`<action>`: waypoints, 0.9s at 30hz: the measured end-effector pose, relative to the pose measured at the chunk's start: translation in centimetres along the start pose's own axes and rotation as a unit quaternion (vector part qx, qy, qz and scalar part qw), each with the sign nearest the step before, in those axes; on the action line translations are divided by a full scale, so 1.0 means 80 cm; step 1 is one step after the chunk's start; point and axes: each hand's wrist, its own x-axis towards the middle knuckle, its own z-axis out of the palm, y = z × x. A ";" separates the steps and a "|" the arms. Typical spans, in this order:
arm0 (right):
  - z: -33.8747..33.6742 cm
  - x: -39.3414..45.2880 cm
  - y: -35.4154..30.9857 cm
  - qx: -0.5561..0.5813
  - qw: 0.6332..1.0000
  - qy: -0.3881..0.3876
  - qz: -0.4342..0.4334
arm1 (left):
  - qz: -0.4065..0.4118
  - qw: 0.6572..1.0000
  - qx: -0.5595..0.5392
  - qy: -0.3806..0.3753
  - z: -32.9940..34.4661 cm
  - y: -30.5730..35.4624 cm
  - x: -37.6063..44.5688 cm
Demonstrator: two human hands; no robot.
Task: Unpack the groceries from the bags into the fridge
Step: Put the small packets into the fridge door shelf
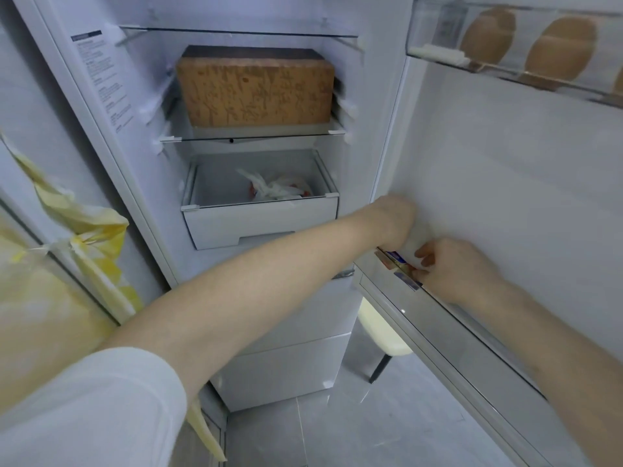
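Far left: yellow plastic bag hangs beside the fridge, apart from both hands. Inside the fridge, brown box sits on the middle glass shelf; below it an open drawer w/ a white knotted bag in it. Left hand reaches across to the inner wall of the open door, just above the lower door bin; fingers hidden, so grip can't be told. It may be steadying sth pale, too blurred to say. Right hand has fingers curled round a small blue/red/white packet, which is at the bin's left end, partly down behind the bin's front wall. Top right: eggs in the upper door tray.

Risk (judgement): packet looks only partly seated; if released early or snagged on the bin rim it could tip outward and drop to the floor. Both arms crowd one corner, so the left could knock the packet.

Packet's long axis runs along the bin, upper-left to lower-right in view; it stands on edge, narrow side up.
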 end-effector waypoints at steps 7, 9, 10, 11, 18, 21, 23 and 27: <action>-0.030 -0.046 -0.049 0.125 0.975 0.150 -0.103 | -0.062 0.965 -0.200 0.156 -0.049 -0.052 -0.153; -0.014 -0.061 -0.085 0.167 0.956 0.156 -0.186 | -0.103 0.957 -0.198 0.187 -0.041 -0.079 -0.211; -0.003 -0.066 -0.103 0.181 0.948 0.139 -0.223 | -0.136 0.951 -0.203 0.188 -0.033 -0.092 -0.239; 0.010 -0.069 -0.121 0.187 0.943 0.118 -0.250 | -0.169 0.946 -0.202 0.189 -0.027 -0.103 -0.267; 0.067 -0.072 -0.210 0.111 0.926 -0.014 -0.359 | -0.334 0.903 -0.157 0.218 0.001 -0.133 -0.406; 0.070 -0.079 -0.236 0.085 0.907 -0.055 -0.409 | -0.373 0.885 -0.145 0.236 0.002 -0.124 -0.449; 0.064 -0.086 -0.252 0.074 0.893 -0.077 -0.437 | -0.407 0.863 -0.143 0.261 0.001 -0.109 -0.475; 0.050 -0.102 -0.272 0.057 0.862 -0.110 -0.492 | -0.464 0.830 -0.124 0.284 -0.003 -0.064 -0.519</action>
